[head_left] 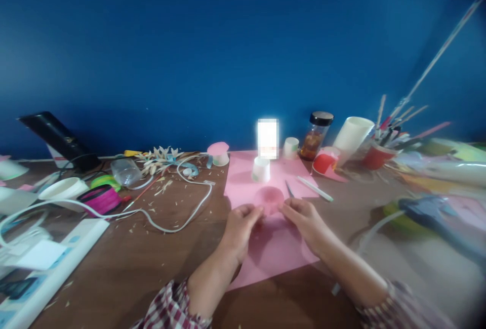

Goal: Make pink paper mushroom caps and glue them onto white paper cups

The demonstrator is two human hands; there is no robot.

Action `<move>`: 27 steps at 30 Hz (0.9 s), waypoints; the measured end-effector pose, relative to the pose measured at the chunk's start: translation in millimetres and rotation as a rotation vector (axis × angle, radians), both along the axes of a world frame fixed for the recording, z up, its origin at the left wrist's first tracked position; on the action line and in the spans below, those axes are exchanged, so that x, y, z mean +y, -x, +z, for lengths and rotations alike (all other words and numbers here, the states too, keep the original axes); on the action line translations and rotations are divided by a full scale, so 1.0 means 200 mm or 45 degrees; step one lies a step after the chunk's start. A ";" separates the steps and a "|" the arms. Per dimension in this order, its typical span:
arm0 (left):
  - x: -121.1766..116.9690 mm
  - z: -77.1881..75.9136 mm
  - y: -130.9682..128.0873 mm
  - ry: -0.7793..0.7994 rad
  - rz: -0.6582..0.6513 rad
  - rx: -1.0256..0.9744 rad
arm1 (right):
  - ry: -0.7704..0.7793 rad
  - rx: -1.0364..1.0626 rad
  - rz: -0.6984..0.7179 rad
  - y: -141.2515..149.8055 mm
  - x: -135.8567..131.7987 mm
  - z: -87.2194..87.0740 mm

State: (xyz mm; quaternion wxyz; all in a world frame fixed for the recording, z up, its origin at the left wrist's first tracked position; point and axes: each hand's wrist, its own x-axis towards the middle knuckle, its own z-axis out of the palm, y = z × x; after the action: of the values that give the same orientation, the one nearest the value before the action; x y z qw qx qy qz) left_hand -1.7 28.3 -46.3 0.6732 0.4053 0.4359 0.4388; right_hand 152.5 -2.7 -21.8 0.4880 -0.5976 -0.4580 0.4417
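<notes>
Between both hands is a round pink paper disc (269,199), held just above the pink sheets on the table. My left hand (243,223) pinches its left edge between thumb and fingers. Its right edge is pinched by my right hand (301,217). Beneath them lies a pink paper sheet (277,263). A small white paper cup (261,169) stands just beyond the disc, in front of a bright phone-like screen that is blurred out. To the right rest a white pen-like stick (315,189) and a slim dark-tipped tool (289,189).
At left are a power strip (72,253), a white cable (167,230) and a magenta tape roll (100,200). A cup with a pink top (218,153) stands at the back. On the right are a dark-lidded jar (317,134), a red brush cup (377,154) and a glue gun (436,217).
</notes>
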 end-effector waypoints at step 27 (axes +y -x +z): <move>-0.01 0.00 -0.01 0.084 -0.064 0.022 | 0.087 0.111 0.047 -0.01 0.01 -0.04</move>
State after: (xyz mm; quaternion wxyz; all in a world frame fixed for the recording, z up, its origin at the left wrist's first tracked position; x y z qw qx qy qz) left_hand 0.7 27.0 -45.4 0.6933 0.3973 0.4456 0.4037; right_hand 154.7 -1.1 -29.4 0.4786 -0.5856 -0.4318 0.4915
